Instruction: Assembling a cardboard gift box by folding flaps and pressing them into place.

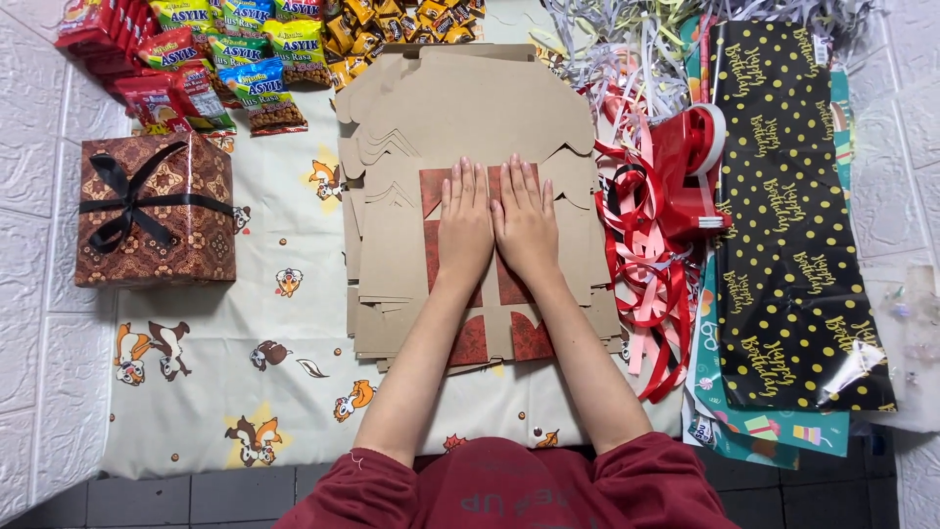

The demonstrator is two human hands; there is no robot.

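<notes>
A stack of flat brown cardboard box blanks (460,127) lies in the middle of a cartoon-printed cloth. On top of it lies a blank with a red patterned face (475,338). My left hand (464,223) and my right hand (526,221) rest side by side, palms down and fingers together, pressing flat on that top blank. Neither hand grips anything.
A wrapped brown patterned gift box with a black ribbon bow (155,208) sits at the left. Snack packets (235,54) lie at the top left. Red ribbons (651,279), a red tape dispenser (690,167) and black dotted wrapping paper (788,225) are on the right.
</notes>
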